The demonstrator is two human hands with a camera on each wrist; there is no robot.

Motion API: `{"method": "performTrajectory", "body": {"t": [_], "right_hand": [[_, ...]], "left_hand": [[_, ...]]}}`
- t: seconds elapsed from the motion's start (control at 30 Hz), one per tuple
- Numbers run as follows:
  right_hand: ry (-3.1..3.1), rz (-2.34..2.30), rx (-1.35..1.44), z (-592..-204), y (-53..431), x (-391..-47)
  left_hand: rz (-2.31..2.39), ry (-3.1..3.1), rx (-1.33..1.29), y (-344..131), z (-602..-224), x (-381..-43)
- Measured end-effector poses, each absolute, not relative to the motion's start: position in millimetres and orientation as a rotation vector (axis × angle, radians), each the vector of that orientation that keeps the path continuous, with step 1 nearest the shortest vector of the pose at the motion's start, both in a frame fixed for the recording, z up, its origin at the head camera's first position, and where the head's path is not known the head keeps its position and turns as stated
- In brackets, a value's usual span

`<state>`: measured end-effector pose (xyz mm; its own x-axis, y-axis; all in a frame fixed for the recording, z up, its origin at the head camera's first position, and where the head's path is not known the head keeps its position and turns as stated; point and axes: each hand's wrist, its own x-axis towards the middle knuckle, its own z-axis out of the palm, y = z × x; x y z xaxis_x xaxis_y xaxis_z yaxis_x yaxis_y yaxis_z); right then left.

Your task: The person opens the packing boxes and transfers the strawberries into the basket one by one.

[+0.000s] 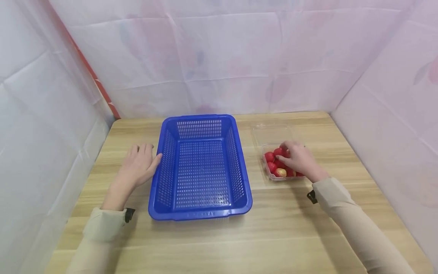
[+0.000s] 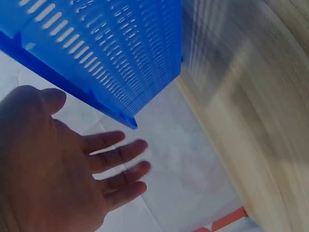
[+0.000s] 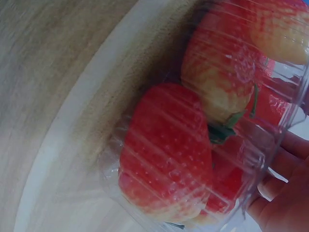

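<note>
A blue plastic basket with slotted walls stands on the wooden table. My left hand is at its left side, fingers loosely spread, the thumb right at the rim; the left wrist view shows this hand with nothing in its palm. To the right of the basket, a clear plastic clamshell box holds several red strawberries, some with pale yellow patches. My right hand reaches over the box from the right, thumb and fingers down among the fruit. Its fingertips are partly hidden; I cannot tell whether they pinch a strawberry.
The clamshell's transparent lid lies folded back behind the box. Pale patterned cloth hangs behind the table and along both sides. A red strip runs down the cloth at the back left.
</note>
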<state>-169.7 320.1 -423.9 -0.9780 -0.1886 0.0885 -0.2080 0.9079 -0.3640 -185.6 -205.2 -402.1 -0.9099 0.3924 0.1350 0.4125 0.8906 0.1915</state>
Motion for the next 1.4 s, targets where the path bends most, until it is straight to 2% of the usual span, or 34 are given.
{"method": "performTrajectory", "body": {"t": [0.23,0.83,1.4], "right_hand": [[-2.994,0.554,0.325,-425,319,-164],[-2.972,0.742,0.125,-427,319,-158],[-2.755,0.864,0.264,-438,327,-160]], "left_hand": [[-0.301,-2.980,-0.647,-205,-408,-186],[-0.450,-2.977,-0.724,-201,-420,-200],[-0.419,-2.952,-0.728,-200,-423,-200]]}}
